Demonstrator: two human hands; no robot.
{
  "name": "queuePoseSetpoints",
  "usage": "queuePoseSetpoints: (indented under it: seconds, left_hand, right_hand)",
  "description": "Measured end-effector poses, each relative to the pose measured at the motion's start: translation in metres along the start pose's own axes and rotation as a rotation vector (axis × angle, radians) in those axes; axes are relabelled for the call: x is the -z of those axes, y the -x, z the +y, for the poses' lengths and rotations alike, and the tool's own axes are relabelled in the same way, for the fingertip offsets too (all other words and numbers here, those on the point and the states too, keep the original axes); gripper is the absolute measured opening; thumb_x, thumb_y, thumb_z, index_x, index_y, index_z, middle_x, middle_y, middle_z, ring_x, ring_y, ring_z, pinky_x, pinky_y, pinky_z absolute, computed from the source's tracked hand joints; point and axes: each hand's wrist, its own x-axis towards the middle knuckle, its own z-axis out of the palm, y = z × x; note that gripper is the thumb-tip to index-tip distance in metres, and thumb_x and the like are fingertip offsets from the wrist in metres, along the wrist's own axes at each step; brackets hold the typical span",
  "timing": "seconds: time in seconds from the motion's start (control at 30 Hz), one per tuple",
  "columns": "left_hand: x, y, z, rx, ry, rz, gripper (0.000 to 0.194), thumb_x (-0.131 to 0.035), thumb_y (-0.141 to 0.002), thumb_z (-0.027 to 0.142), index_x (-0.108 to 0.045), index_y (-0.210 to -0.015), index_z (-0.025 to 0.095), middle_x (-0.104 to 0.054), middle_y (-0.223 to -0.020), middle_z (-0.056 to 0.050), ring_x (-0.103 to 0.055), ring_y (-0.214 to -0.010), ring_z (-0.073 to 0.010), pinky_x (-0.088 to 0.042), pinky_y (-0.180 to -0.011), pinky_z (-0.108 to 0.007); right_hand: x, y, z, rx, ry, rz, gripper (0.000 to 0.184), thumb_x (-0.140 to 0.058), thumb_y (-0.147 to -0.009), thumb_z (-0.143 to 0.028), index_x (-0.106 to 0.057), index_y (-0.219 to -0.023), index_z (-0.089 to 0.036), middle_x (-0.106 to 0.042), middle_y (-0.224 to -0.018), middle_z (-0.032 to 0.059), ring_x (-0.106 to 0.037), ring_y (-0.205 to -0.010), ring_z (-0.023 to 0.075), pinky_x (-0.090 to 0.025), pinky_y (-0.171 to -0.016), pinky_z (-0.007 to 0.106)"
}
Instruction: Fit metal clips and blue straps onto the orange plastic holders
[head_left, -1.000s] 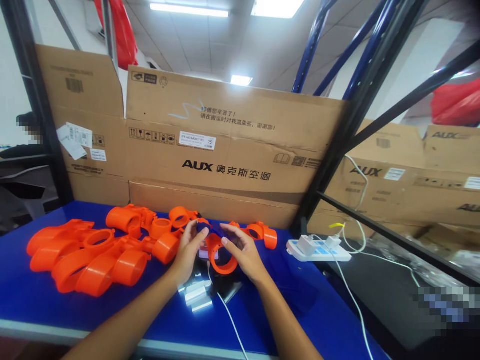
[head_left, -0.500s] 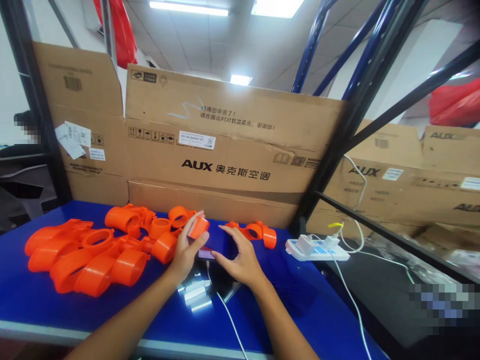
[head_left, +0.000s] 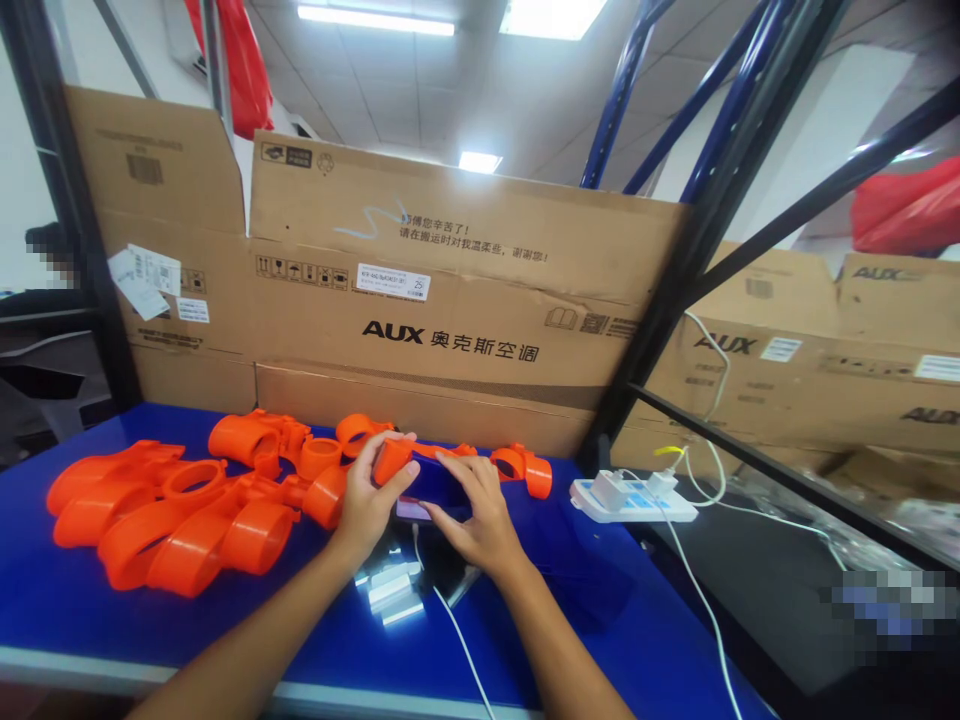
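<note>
That orange part [head_left: 394, 463] is at eleven o'clock from the cabled device [head_left: 412, 510], gripped between thumb and fingers of the left hand [head_left: 364, 502]. Toward four o'clock, the right hand [head_left: 482, 512] curves inward, thumb and fingers parted.

Cardboard [head_left: 315, 320] beyond the right hand [head_left: 484, 515]: "AUX 奥克斯空调"
Upper print [head_left: 472, 240]: "师傅您辛苦了!请在搬运时对我温柔些,谢谢您!"
Pictograms [head_left: 301, 272]: arrows, umbrella among them
White sticker [head_left: 393, 281]: "25", smaller print blurred
Boxes [head_left: 802, 375] right of that hand: "AUX"
</note>
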Motion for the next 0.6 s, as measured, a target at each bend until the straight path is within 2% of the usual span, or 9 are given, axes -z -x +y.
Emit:
queuePoseSetpoints:
  seconds: [0.6]
  left_hand:
    - [0.0006,0.0004,0.0022,0.009,0.020,0.003,0.038,-0.082,-0.083,0.039,-0.063,-0.113,0.024,-0.074,-0.128,-0.010,-0.067,-0.126,-0.0308,-0.045,-0.115,-0.053]
  right_hand:
    - [-0.0003,0.0009,-0.0029,0.009,0.049,0.013,0.070,-0.078,-0.090,-0.033,-0.049,-0.154,-0.032,-0.066,-0.122,0.0116,-0.063,-0.108,0.0321,-0.053,-0.093,0.053]
